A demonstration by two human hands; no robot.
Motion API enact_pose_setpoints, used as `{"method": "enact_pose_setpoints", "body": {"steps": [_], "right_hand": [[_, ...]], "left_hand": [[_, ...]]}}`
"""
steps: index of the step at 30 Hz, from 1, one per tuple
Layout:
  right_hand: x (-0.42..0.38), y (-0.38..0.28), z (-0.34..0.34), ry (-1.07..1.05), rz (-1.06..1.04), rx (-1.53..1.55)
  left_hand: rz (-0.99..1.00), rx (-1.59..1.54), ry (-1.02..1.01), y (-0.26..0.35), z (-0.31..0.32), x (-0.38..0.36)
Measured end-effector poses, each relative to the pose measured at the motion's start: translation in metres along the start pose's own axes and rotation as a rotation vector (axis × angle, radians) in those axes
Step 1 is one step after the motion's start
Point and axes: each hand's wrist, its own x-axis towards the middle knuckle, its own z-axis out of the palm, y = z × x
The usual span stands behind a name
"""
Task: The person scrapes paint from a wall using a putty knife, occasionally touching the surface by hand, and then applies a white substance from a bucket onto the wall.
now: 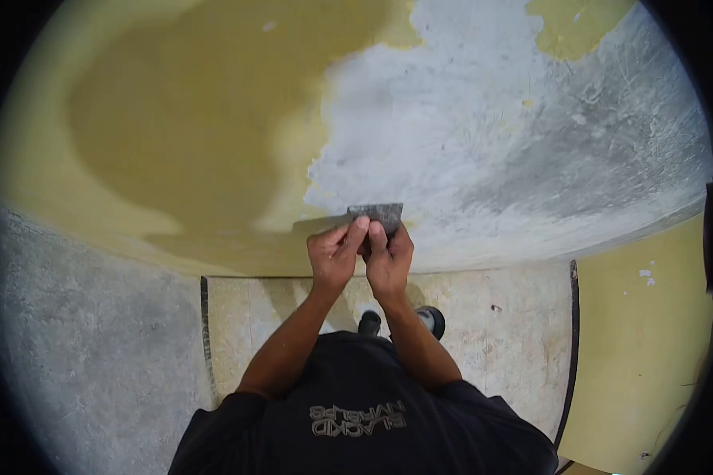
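Working surface: wall [293,261], part yellow paint [174,103], part bare pale patch [420,134] with a ragged border between them; the patch turns greyer toward the wall's right edge.

Tool: a flat metal blade [387,211], located low on the wall, near the middle of its lower edge and just by the lower end of the ragged border. Wide edge points up the wall.

Grip: left hand [333,252] and right hand [390,257] both grasp the blade's lower part, thumbs laid on the near face. Fingers behind it are mostly hidden. Whether the blade's edge bears on the wall or stands slightly off: cannot tell.

Step in hand, as judged: two-handed scraping at the paint border, with much of the wall's left side still coated. A further stroke would call for the wide edge set low against the surface, even pressure from both thumbs, and a push along the remaining yellow rather than into the bare patch. Risk, as judged: too steep an angle could gouge the surface.
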Motion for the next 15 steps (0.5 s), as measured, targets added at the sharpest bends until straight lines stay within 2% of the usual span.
{"method": "enact_pose_setpoints", "body": {"steps": [3,4,5,7,8,9,11,12,15], "right_hand": [[-0.002,0.005,-0.002,-0.003,-0.02,0.034],[0.0,-0.001,0.001,0.009,-0.044,0.019],[0.005,-0.004,0.002,0.01,-0.041,0.016],[0.006,-0.013,0.001,-0.011,0.016,0.108],[0.003,-0.005,-0.004,-0.028,-0.045,0.051],[0.009,-0.005,-0.004,-0.033,-0.073,0.061],[0.002,0.001,-0.012,-0.062,0.067,0.113],[0.002,-0.006,-0.013,-0.035,0.12,0.046],[0.001,-0.002,-0.01,-0.026,0.102,0.165]], "left_hand": [[-0.091,-0.067,0.032,0.002,0.006,-0.004],[0.007,-0.08,0.016,0.006,0.006,-0.002],[0.004,-0.081,0.016,0.007,0.006,0.003],[-0.075,-0.044,-0.018,0.019,0.005,0.005],[-0.134,0.131,-0.018,0.014,0.003,0.002],[-0.103,0.129,-0.019,0.015,0.004,0.007],[-0.054,0.041,-0.009,0.011,0.008,-0.003],[-0.081,0.073,0.016,0.017,0.01,-0.001],[-0.041,0.003,0.019,0.004,0.009,0.001]]}}
